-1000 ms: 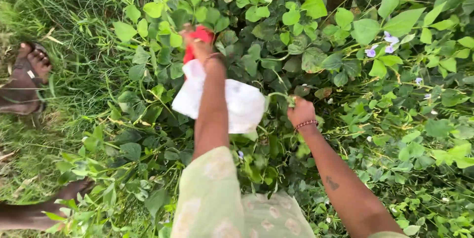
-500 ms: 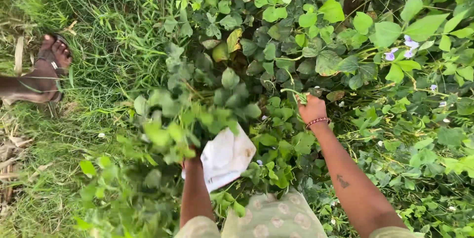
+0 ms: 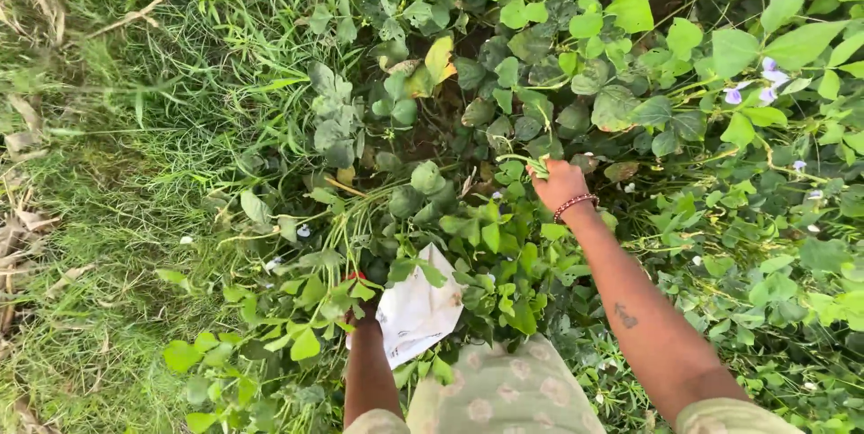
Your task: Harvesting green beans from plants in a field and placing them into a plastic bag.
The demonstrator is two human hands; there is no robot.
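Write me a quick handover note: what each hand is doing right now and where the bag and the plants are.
Left hand: low in the frame, mostly hidden by leaves, closed around a bunch of leafy stems, with a white bag beside it.
Right hand: stretched forward into the vine patch, fingers pinching green stems; a beaded bracelet sits on the wrist.
Done: one bunch gathered in the left hand.
Left: the stems at the right hand are not visibly pulled free. Grass lies to the left.

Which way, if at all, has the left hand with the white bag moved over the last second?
Yes. The left hand with the white bag has pulled back toward the body, away from the leaves, while the right hand stayed in the vines.
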